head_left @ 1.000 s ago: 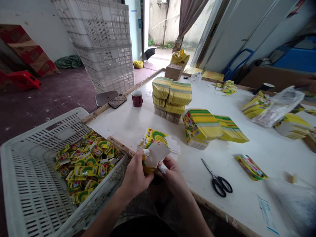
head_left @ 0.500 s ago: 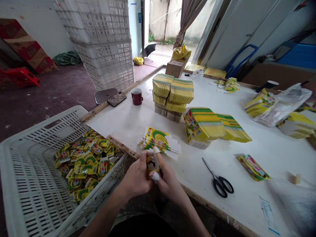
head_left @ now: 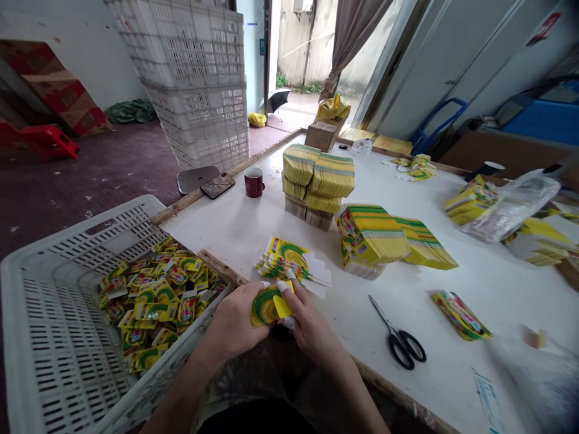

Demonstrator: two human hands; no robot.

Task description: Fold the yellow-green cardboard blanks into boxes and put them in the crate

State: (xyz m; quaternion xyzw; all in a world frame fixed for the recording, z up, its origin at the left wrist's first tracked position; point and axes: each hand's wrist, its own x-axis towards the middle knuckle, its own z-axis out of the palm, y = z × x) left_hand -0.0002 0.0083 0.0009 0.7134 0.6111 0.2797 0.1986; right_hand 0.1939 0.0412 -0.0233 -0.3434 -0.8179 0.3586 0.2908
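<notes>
Half a second earlier, the small yellow carton (head_left: 263,306) showed a pale end with a round opening between the fingers; by this moment it had been turned so that its swirl-printed face lay toward the camera, with a plain yellow flap (head_left: 283,307) standing out at the right end. Both hands were closed on it, above the near edge of the white tabletop (head_left: 346,313). Left hand (head_left: 235,319) gripped the body of the carton, while the right hand (head_left: 312,319) pinched the flap end, its thumb tip covered by a white wrap (head_left: 283,286).

Judging by that loose flap, the step in hand was folding the carton into shape and shutting its end. The next move seemed to call for a steady left grip while the right thumb bent the flap and tucked it in without creasing the card.

Just beyond the fingers lay a fan of flat cartons (head_left: 289,256), apparently awaiting the same folding. To the left, a white basket (head_left: 85,228) held a heap of folded cartons (head_left: 158,307).
</notes>
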